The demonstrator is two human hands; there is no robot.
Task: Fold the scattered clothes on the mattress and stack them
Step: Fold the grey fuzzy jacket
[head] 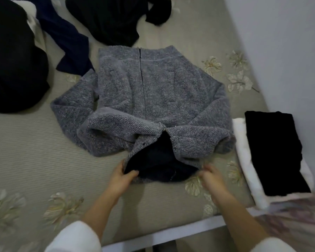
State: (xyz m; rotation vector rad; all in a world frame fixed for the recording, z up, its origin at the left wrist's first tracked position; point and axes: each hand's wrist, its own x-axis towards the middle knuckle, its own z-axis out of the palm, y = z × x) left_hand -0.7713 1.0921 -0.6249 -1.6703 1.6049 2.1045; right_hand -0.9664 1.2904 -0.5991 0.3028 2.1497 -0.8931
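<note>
A grey knitted cardigan point(149, 91) lies flat on the beige flowered mattress point(31, 148), its sleeves folded across the front and its dark-lined hood nearest me. My left hand point(121, 176) grips the left edge of the hood, thumb on the dark lining. At the hood's right edge is my right hand point(210, 176), fingers curled and blurred, and whether it holds the cloth is unclear. At the right lies a stack of folded clothes: a black piece point(275, 151) on top of a white one point(244, 153).
Unfolded dark garments lie at the back: a black heap point(13, 66) at the left, a navy piece point(65, 39) beside it, another black one point(113, 17) in the middle. A white wall point(284, 42) borders the mattress on the right. The mattress edge runs near my forearms.
</note>
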